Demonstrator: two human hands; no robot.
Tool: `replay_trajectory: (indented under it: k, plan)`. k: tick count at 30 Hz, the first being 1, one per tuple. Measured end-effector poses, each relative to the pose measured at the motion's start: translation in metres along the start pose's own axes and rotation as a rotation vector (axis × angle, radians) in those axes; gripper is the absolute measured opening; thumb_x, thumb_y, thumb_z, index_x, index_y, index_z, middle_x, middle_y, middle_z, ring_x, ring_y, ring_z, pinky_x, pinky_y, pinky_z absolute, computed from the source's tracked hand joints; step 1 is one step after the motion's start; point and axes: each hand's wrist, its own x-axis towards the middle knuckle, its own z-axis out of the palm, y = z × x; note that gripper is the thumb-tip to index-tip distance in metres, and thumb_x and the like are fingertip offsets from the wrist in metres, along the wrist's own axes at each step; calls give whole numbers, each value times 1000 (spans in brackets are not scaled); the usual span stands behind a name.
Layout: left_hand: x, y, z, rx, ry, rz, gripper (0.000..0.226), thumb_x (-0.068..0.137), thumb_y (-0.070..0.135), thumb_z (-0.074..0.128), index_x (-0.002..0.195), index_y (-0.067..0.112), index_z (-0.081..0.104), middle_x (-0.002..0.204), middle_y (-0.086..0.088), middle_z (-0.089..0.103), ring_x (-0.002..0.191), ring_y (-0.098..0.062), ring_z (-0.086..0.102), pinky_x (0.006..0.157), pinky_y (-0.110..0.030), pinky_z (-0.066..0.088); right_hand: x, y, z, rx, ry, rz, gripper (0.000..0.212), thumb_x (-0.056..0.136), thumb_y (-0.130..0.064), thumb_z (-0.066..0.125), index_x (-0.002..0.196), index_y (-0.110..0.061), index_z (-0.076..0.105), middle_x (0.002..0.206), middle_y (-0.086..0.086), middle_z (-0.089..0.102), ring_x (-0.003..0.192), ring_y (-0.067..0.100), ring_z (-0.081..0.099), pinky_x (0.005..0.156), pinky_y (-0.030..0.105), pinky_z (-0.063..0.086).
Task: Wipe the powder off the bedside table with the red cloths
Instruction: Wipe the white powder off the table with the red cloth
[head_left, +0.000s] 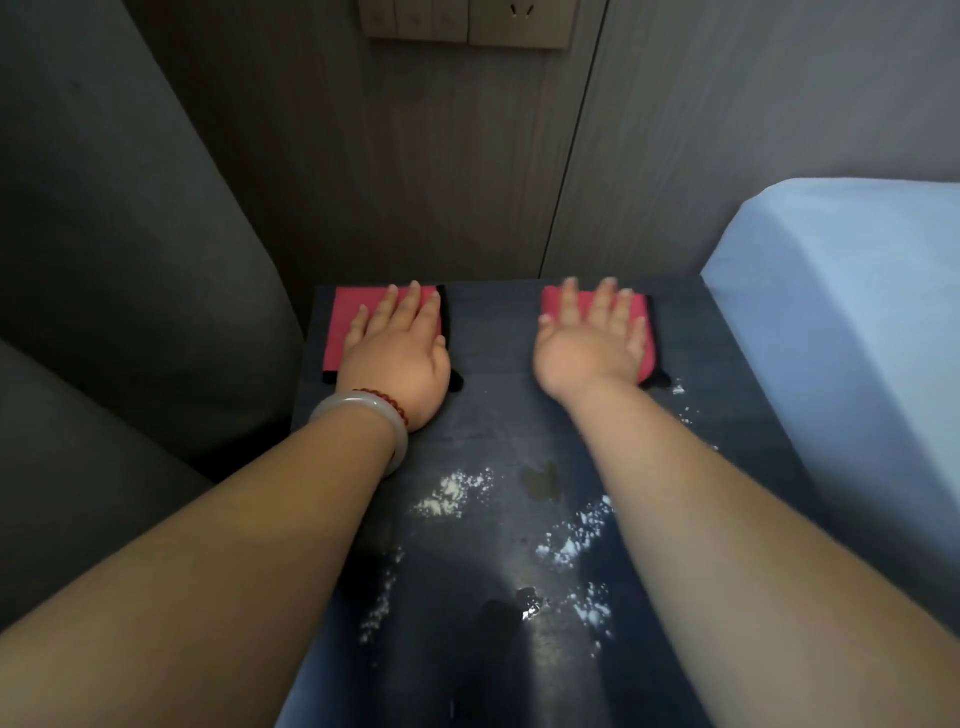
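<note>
The left hand (395, 358) is lying palm-down on the left red cloth (349, 322), a flat square of red fabric with black edging that is sitting at the far left corner of the dark, scuffed blue-black tabletop (493, 332). Its fingers (410, 304) are stretching out straight and spread wide, pressing the fabric flat rather than gripping it. Over on the other side, the right hand (589, 348) is covering the right red cloth (554, 302), a matching black-trimmed piece near the far right corner. Its fingers (603, 301) are fanning out open too, though the hand is blurring here, so it may be resting on the cloth or hovering just above it. The two cloths are sitting well apart, with bare tabletop showing between them. The loose white powder (452, 491) is lying nearer the camera, scattering in patches between the two forearms and along the right edge, and none of it is touching either cloth's red face. A pale, smooth stone bangle (358, 404) and a thin string of red beads (385, 397) are circling the left wrist. A pale blue sheeted bed (857, 338) is flanking the table on the right, and a grey upholstered seat (130, 260) is crowding in on the left.
</note>
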Motion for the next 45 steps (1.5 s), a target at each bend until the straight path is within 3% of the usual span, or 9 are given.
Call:
replay_trajectory:
  k: [4,10,12,18,24,31,37,43,45]
  plan:
    - [-1,2,-2,-2,-4,-6,57,101,35,23,155,23,9,163,3,5,149,-17,2,120,-41,3,-23,-11,5,-23,-25,-411,54,101,-50,12,153,-41,-2,162,-3,-12,149,21,-11,119,42,-6]
    - [-1,2,-1,2,9,-2,56,101,35,23,155,23,11,163,2,7,149,-18,3,120,-41,3,39,64,-19,5,-68,193,57,100,-52,11,153,-38,-6,162,4,-15,148,30,-13,119,48,-5]
    - [0,2,-2,9,2,1,57,101,35,23,155,22,11,163,2,6,149,-18,3,120,-41,3,34,38,-15,30,-57,204,59,100,-50,13,154,-34,-6,162,7,-17,147,32,-15,118,49,-6]
    - [1,2,-2,3,0,6,57,101,34,24,155,22,12,163,1,7,149,-18,3,120,-42,4,-17,-13,4,-23,-44,-503,54,100,-54,15,152,-46,0,162,-8,-10,149,19,-11,119,41,-6]
    - [-1,1,0,5,7,7,57,101,35,23,155,23,10,163,2,6,149,-17,2,120,-41,3,33,54,-19,4,-68,105,57,100,-52,10,153,-38,-5,162,0,-15,149,27,-12,119,48,-3]
    - [0,2,-2,17,-1,-1,57,101,34,24,155,22,11,163,0,6,149,-19,3,120,-42,4,-48,6,7,-6,7,-438,54,102,-49,12,153,-41,0,162,-9,-8,149,17,-9,120,39,-5]
    - [1,1,-1,17,7,1,56,101,35,23,155,22,12,163,1,7,149,-19,4,120,-42,4,-8,68,-12,9,-52,133,55,101,-48,11,153,-40,-4,163,-3,-12,149,25,-10,119,45,-4]
    - [1,2,-2,5,5,8,57,101,34,25,155,20,14,163,-1,8,149,-19,4,120,-43,5,-82,5,9,26,-20,-438,52,102,-49,12,152,-43,-2,161,-11,-12,148,16,-12,119,40,-7]
    - [0,1,-1,4,6,8,56,101,34,25,155,20,14,163,-1,8,149,-19,5,120,-43,4,-73,32,6,15,-6,-371,52,102,-50,13,152,-44,1,162,-10,-9,149,16,-10,119,39,-5]
